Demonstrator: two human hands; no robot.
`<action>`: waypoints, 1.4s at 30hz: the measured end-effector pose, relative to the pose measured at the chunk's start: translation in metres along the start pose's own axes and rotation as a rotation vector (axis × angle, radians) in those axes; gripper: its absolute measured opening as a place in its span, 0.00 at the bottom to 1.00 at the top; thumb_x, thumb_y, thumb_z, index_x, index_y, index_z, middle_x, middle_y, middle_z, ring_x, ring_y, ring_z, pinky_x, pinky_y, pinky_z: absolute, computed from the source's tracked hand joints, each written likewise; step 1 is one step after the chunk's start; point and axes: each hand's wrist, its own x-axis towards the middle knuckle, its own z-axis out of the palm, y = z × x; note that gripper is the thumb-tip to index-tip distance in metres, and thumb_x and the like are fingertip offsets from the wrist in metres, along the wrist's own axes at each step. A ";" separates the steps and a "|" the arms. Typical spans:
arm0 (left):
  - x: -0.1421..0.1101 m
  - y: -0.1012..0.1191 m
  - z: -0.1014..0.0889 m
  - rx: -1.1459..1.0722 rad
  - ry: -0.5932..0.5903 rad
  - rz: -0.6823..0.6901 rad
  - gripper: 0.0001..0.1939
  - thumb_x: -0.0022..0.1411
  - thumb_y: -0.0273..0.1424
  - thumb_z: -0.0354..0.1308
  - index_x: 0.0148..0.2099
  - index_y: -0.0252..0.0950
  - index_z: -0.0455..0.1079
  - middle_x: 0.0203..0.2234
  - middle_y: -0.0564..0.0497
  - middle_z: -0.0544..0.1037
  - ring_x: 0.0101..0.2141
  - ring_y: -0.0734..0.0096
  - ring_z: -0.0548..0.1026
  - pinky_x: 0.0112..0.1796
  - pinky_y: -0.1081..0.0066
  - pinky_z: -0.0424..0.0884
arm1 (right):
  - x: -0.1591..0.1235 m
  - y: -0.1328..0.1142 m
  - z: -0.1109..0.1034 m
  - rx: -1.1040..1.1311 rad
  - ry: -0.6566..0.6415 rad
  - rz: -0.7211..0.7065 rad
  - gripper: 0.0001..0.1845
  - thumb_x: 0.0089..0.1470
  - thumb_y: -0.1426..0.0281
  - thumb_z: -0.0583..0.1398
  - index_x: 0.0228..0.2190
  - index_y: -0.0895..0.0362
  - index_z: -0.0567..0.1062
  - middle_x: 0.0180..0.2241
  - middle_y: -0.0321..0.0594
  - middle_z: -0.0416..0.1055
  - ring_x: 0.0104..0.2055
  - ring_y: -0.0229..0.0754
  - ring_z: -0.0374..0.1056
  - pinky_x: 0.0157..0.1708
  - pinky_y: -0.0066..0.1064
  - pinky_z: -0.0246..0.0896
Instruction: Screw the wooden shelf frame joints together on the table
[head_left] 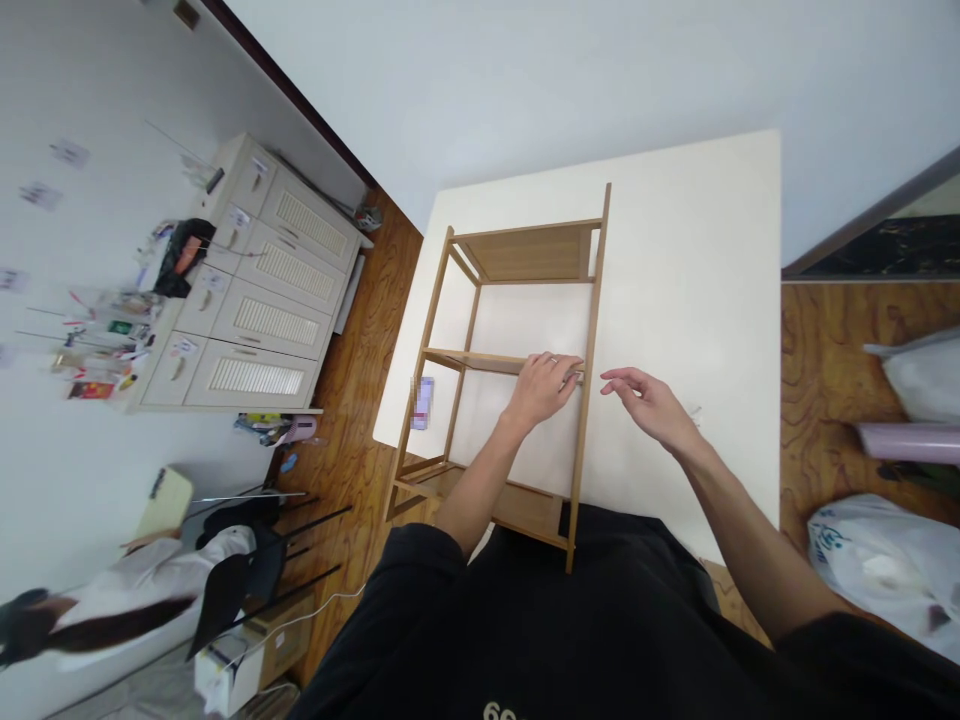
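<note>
While the left hand (pixel 541 390) clasps the rack (pixel 593 320), the empty right hand (pixel 654 405) curls loosely.

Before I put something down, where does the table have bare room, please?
The widest bare patch of the white table lies between the wooden rack and the table's right edge, beyond the right hand. Crowded: around the left hand at the middle shelf, and by the left upright, near a phone-like object.
</note>
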 end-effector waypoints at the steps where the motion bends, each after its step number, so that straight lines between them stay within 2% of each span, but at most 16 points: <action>1: 0.001 -0.001 0.000 0.002 -0.010 -0.010 0.14 0.74 0.33 0.49 0.56 0.38 0.69 0.50 0.46 0.79 0.51 0.62 0.73 0.52 0.62 0.63 | 0.005 -0.001 0.001 0.025 0.017 -0.003 0.23 0.61 0.50 0.56 0.44 0.55 0.74 0.36 0.46 0.80 0.36 0.43 0.72 0.37 0.34 0.66; 6: 0.006 -0.006 0.001 0.021 -0.039 -0.016 0.16 0.74 0.37 0.50 0.60 0.42 0.68 0.49 0.49 0.81 0.49 0.62 0.74 0.49 0.62 0.64 | 0.019 -0.007 0.007 0.158 0.082 -0.027 0.23 0.57 0.47 0.61 0.38 0.54 0.69 0.33 0.45 0.79 0.41 0.45 0.75 0.36 0.31 0.65; 9: 0.009 -0.009 0.001 0.036 -0.034 0.011 0.19 0.73 0.38 0.53 0.64 0.43 0.66 0.49 0.50 0.81 0.48 0.62 0.74 0.47 0.63 0.65 | 0.020 -0.010 0.010 0.207 0.111 -0.037 0.24 0.57 0.46 0.61 0.37 0.55 0.71 0.32 0.44 0.79 0.38 0.45 0.74 0.33 0.31 0.65; 15: 0.010 -0.013 0.005 0.055 0.011 0.057 0.12 0.73 0.37 0.53 0.55 0.43 0.73 0.47 0.51 0.82 0.47 0.65 0.75 0.47 0.63 0.65 | 0.019 -0.008 0.016 0.298 0.197 -0.011 0.21 0.54 0.50 0.65 0.35 0.56 0.79 0.34 0.44 0.80 0.36 0.44 0.74 0.34 0.33 0.68; 21: 0.013 -0.014 0.002 0.056 0.005 0.054 0.11 0.73 0.36 0.54 0.54 0.43 0.73 0.46 0.53 0.83 0.46 0.66 0.75 0.45 0.64 0.65 | 0.023 -0.002 0.018 0.346 0.203 0.005 0.23 0.48 0.51 0.69 0.37 0.56 0.81 0.35 0.42 0.81 0.36 0.44 0.76 0.37 0.33 0.70; 27: 0.017 -0.012 0.002 0.038 0.029 0.020 0.12 0.72 0.36 0.56 0.55 0.43 0.73 0.45 0.54 0.83 0.45 0.64 0.76 0.44 0.63 0.65 | 0.025 -0.007 0.017 0.302 0.236 -0.011 0.21 0.50 0.50 0.67 0.32 0.56 0.82 0.34 0.43 0.81 0.38 0.46 0.77 0.41 0.37 0.71; 34: 0.016 -0.011 -0.002 -0.067 0.062 0.014 0.11 0.71 0.35 0.57 0.52 0.41 0.74 0.45 0.52 0.83 0.46 0.65 0.77 0.47 0.64 0.66 | 0.026 -0.009 0.024 0.225 0.293 0.012 0.20 0.51 0.52 0.67 0.33 0.56 0.84 0.35 0.44 0.82 0.40 0.48 0.77 0.44 0.38 0.71; 37: 0.016 -0.012 -0.005 -0.087 0.052 0.030 0.10 0.71 0.36 0.57 0.50 0.41 0.74 0.45 0.52 0.83 0.46 0.66 0.77 0.46 0.64 0.66 | 0.020 -0.013 0.028 0.169 0.330 0.015 0.21 0.53 0.52 0.66 0.36 0.56 0.85 0.38 0.44 0.82 0.43 0.49 0.77 0.46 0.38 0.71; 42: 0.015 -0.018 -0.003 -0.073 0.056 0.085 0.11 0.73 0.37 0.54 0.51 0.42 0.74 0.46 0.51 0.82 0.46 0.66 0.77 0.46 0.65 0.66 | 0.010 -0.026 0.035 -0.024 0.405 0.099 0.26 0.51 0.49 0.66 0.41 0.56 0.85 0.40 0.46 0.82 0.34 0.46 0.76 0.39 0.38 0.71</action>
